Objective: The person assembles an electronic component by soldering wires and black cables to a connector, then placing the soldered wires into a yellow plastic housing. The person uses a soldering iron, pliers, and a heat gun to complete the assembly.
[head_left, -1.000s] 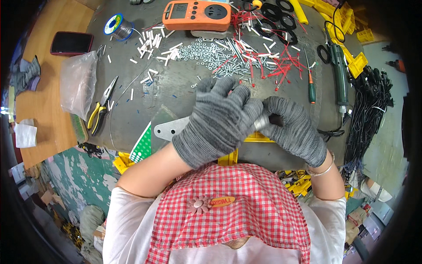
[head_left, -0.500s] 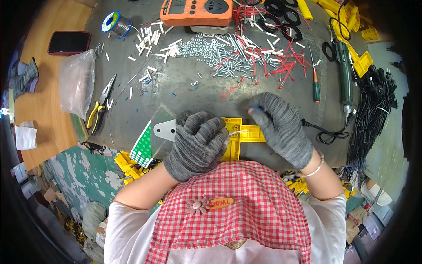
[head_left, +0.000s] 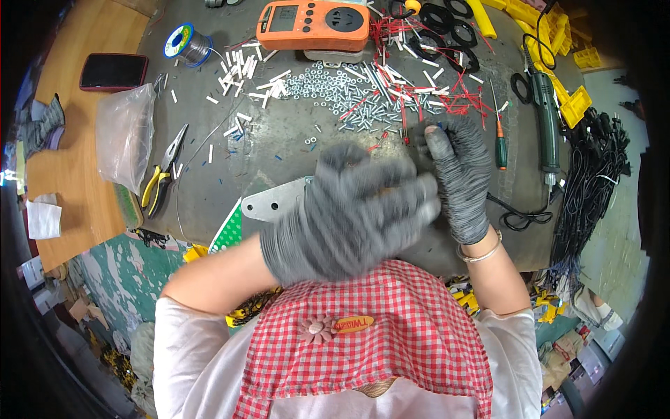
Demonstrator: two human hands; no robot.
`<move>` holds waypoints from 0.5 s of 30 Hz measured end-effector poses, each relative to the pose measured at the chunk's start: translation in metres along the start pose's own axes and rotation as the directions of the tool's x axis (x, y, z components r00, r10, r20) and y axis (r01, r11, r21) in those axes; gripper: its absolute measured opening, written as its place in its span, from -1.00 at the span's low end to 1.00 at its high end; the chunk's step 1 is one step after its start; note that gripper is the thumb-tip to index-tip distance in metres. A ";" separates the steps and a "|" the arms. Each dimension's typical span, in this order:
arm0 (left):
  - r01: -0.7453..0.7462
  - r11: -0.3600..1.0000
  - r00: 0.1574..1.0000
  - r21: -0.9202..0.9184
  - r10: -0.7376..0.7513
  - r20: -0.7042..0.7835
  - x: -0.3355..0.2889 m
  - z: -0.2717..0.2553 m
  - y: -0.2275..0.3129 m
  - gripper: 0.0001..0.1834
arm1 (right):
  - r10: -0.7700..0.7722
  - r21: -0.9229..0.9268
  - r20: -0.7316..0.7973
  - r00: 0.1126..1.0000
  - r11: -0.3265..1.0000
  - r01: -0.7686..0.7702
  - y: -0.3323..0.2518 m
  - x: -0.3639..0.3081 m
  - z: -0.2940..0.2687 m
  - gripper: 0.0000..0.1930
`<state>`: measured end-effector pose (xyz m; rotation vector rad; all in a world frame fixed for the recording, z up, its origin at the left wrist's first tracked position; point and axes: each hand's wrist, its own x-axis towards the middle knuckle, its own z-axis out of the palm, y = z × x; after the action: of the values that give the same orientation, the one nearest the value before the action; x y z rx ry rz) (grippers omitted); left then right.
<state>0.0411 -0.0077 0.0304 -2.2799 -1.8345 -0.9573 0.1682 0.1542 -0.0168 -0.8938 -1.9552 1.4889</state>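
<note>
My left hand (head_left: 356, 216), in a grey knitted glove, reaches across the middle of the bench with its fingers stretched to the right and blurred by motion. Under its wrist side lies a flat grey metal plate (head_left: 264, 206) with holes, beside a green-and-white patterned piece (head_left: 228, 230). My right hand (head_left: 458, 181), also gloved, is close by on the right, fingers curled and a bare thumb tip showing. What its fingers hold, if anything, is hidden. Just beyond it are red wires (head_left: 457, 105) and a heap of small screws (head_left: 373, 108).
Nuts (head_left: 317, 80) and white tubes (head_left: 241, 66) lie scattered behind the hands. An orange meter (head_left: 313, 26) stands at the back. Pliers (head_left: 164, 171) and a solder spool (head_left: 188, 45) are at left; a screwdriver (head_left: 501, 143), a green power tool (head_left: 546, 126) and black cables (head_left: 593, 181) at right.
My left hand has stretched out to the right, fingers unfolding. My right hand has moved up and slightly right, toward the red wires. The yellow plastic part between the hands no longer shows.
</note>
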 end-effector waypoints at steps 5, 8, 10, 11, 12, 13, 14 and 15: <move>-0.272 0.939 0.902 0.211 0.172 0.395 0.034 0.016 -0.100 -0.67 | 0.153 0.400 -0.069 0.986 0.909 -0.114 -0.010 0.007 0.000 -0.80; -0.218 0.962 0.851 0.166 0.105 0.515 0.041 0.022 -0.110 -0.72 | 0.183 0.329 0.087 0.979 0.922 -0.202 -0.017 0.003 -0.015 -0.79; -0.320 0.916 0.858 0.242 0.172 0.484 0.036 0.024 -0.108 -0.73 | 0.212 0.312 0.143 0.967 0.918 -0.247 -0.017 0.004 -0.030 -0.77; -0.271 0.917 0.891 0.292 0.124 0.436 0.030 0.023 -0.105 -0.75 | 0.240 0.289 0.203 0.949 0.912 -0.292 -0.018 0.005 -0.036 -0.75; -0.273 0.916 0.890 0.294 0.124 0.439 0.025 0.022 -0.101 -0.75 | 0.238 0.293 0.204 0.950 0.911 -0.291 -0.024 0.008 -0.040 -0.75; -0.012 0.970 0.949 0.245 -0.066 0.309 0.019 0.023 -0.099 -0.76 | 0.218 0.091 0.299 0.929 0.963 -0.255 -0.035 0.012 -0.045 -0.72; 0.245 0.957 0.943 0.158 -0.273 0.190 0.014 0.022 -0.095 -0.77 | 0.216 -0.109 0.395 0.893 0.976 -0.188 -0.043 0.015 -0.048 -0.70; 0.380 0.923 0.916 -0.056 -0.368 0.160 0.014 0.012 -0.087 -0.81 | 0.046 -0.179 0.584 0.810 0.981 0.074 -0.047 0.022 -0.047 -0.66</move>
<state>-0.0303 0.0342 -0.0006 -2.1359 -2.4012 -0.9481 0.1795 0.1921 0.0407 -0.5138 -2.5799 1.7318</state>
